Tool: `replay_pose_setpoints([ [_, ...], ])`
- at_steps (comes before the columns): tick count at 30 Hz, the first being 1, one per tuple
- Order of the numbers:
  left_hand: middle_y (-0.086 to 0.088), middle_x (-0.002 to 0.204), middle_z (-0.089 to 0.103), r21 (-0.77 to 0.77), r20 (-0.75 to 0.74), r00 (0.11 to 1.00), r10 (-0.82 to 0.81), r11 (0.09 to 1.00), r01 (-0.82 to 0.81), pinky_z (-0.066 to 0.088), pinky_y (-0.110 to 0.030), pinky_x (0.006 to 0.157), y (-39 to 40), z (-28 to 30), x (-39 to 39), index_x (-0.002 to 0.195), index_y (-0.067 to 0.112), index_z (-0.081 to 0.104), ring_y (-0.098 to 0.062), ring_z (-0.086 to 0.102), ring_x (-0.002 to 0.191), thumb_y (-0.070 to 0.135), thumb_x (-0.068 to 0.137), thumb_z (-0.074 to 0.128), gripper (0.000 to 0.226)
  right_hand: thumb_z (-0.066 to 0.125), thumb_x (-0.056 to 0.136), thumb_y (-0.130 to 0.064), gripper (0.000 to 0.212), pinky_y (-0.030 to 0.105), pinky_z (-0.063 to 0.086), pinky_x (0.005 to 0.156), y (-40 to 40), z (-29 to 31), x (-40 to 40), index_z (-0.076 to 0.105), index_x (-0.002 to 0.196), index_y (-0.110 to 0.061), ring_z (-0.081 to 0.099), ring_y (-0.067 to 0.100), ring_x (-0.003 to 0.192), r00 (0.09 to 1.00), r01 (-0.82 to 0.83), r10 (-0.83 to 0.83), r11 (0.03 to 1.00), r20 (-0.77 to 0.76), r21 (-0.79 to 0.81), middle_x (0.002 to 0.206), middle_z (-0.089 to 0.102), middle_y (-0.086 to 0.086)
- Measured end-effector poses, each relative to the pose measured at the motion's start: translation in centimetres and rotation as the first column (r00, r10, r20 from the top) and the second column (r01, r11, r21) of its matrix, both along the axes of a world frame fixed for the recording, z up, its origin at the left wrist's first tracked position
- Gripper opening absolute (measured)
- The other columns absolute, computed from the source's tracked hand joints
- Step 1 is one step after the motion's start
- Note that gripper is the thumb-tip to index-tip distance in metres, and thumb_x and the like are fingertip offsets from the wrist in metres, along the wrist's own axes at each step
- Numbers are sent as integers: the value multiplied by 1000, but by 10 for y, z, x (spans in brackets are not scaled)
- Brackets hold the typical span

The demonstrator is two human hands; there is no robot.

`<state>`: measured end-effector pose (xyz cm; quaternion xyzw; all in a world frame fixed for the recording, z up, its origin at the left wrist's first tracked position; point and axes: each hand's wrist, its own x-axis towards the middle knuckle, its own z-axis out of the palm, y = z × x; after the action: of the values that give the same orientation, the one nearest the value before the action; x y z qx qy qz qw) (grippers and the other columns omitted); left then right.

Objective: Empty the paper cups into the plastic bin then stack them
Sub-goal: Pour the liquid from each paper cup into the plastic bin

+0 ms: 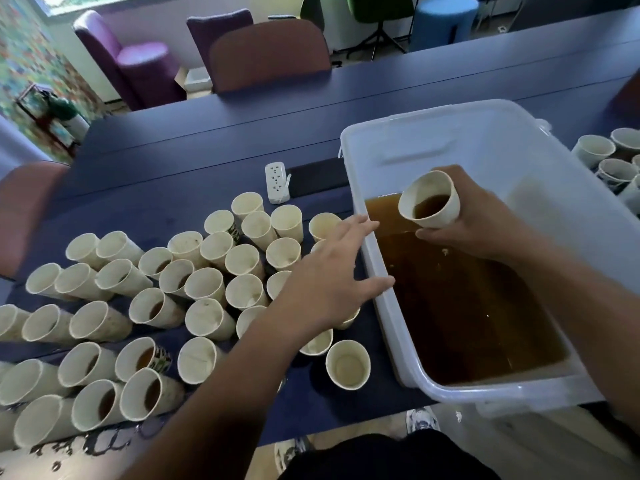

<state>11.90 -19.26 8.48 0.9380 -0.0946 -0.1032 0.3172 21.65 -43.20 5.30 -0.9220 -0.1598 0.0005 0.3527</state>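
Note:
A white plastic bin [519,147] sits on the right of the blue table, partly filled with brown liquid [457,306]. My right hand [474,216] grips a paper cup [429,199] over the bin, tilted toward me, with brown liquid still inside. My left hand [329,275] hovers with straight, spread fingers above the cups beside the bin's left rim, holding nothing. Several paper cups [173,306] stand crowded on the table to the left, some with brown liquid in them.
More cups [613,161] stand to the right of the bin. A white power strip [277,181] and a dark flat pad [318,176] lie behind the cups. Spilled drops [86,448] mark the near left table edge. Chairs stand beyond the table.

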Motion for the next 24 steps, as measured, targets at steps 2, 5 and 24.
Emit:
replay_pose_setpoints([
  [2, 27, 165, 12, 61, -63, 997, -42, 997, 46, 43, -45, 112, -1, -4, 1, 159, 41, 20, -10, 41, 140, 55, 88, 70, 88, 86, 72, -24, 76, 26, 44, 70, -5, -9, 4, 38, 131, -31, 60, 21, 88, 1000, 2, -2, 1000, -14, -22, 107, 59, -6],
  [5, 31, 165, 3, 93, -125, 990, -60, 993, 72, 36, -38, 117, 1, -8, 1, 161, 41, 12, -3, 22, 150, 60, 90, 65, 90, 86, 70, -28, 80, 34, 43, 77, -11, -20, 9, 29, 126, -35, 59, 25, 88, 999, 13, -18, 995, -49, -96, 112, 55, -7],
  [24, 36, 163, -3, 128, -182, 982, -50, 989, 74, 50, -44, 104, 3, -17, 4, 160, 44, 10, -16, 51, 129, 62, 90, 62, 89, 85, 67, -32, 78, 44, 41, 89, -15, -33, 15, 41, 130, -37, 53, 21, 111, 991, -53, -7, 897, -135, -440, 114, 50, -12],
])
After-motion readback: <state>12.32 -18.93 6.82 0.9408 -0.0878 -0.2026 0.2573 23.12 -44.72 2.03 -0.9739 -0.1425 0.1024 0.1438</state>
